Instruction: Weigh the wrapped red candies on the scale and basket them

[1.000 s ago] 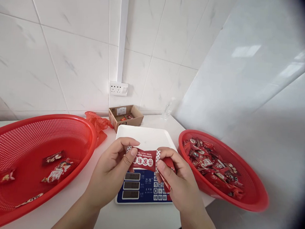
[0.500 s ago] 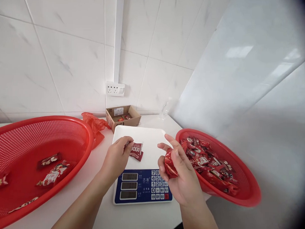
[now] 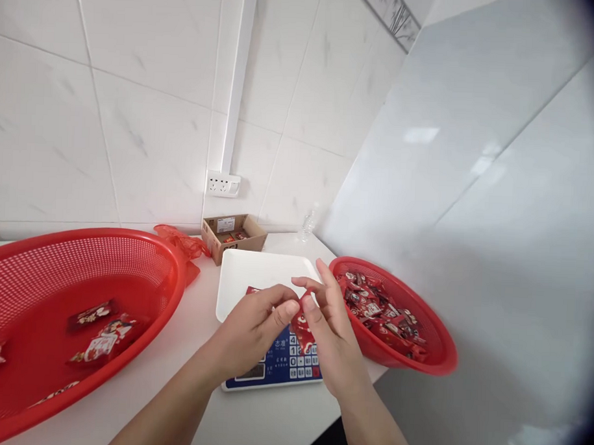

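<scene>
Over the front of the scale [image 3: 256, 268], a small red snack packet [image 3: 301, 332] hangs between my two hands. My right hand [image 3: 333, 334] grips it, thumb pressed on its face and the other fingers raised behind. My left hand [image 3: 257, 331] is closed, thumb and fingertips together at the packet's upper edge. Behind the left hand, another red packet [image 3: 252, 290] lies on the white weighing pan, mostly hidden. The blue keypad panel [image 3: 280, 365] is partly covered by both hands.
At left stands a large red mesh basket [image 3: 181, 270] with a few packets inside. A second red basket [image 3: 443, 357], at right, holds many packets. Behind the scale are a small cardboard box [image 3: 218, 249], a red plastic bag [image 3: 184, 241] and a clear bottle-like object [image 3: 307, 226].
My left hand has moved right, away from the packet on the pan, to meet my right hand. The right hand has shifted slightly left. The camera view has shifted too.
</scene>
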Demonstrator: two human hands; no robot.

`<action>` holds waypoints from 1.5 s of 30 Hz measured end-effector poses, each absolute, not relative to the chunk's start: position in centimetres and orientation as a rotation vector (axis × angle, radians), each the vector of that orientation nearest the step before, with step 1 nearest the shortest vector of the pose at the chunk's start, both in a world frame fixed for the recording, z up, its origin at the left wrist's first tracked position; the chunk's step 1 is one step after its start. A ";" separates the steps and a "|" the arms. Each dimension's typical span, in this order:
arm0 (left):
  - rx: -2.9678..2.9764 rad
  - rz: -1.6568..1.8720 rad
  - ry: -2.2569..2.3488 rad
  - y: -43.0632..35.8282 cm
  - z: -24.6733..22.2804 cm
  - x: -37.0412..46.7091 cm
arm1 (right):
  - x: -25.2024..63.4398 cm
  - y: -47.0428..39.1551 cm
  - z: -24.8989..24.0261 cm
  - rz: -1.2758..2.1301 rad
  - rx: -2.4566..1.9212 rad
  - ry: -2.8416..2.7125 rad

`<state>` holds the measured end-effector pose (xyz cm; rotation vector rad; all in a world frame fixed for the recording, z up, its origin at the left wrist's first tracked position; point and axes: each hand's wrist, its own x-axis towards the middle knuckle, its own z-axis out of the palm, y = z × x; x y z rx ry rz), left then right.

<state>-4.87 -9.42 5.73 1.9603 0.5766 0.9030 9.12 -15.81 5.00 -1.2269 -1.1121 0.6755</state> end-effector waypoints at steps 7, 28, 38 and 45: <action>1.928 0.812 0.420 -11.3 7.0 -6.9 | 6.5 -17.8 5.4 0.518 -1.210 -1.216; 1.732 1.338 0.527 -10.8 8.0 -10.7 | 1.7 -18.3 7.5 0.588 -1.319 -1.292; 1.523 1.256 0.509 -9.6 7.6 -10.7 | 3.0 -16.3 7.1 0.812 -1.266 -1.259; 1.471 1.066 0.516 -9.2 6.8 -9.2 | 5.0 -15.6 6.4 0.855 -1.192 -1.312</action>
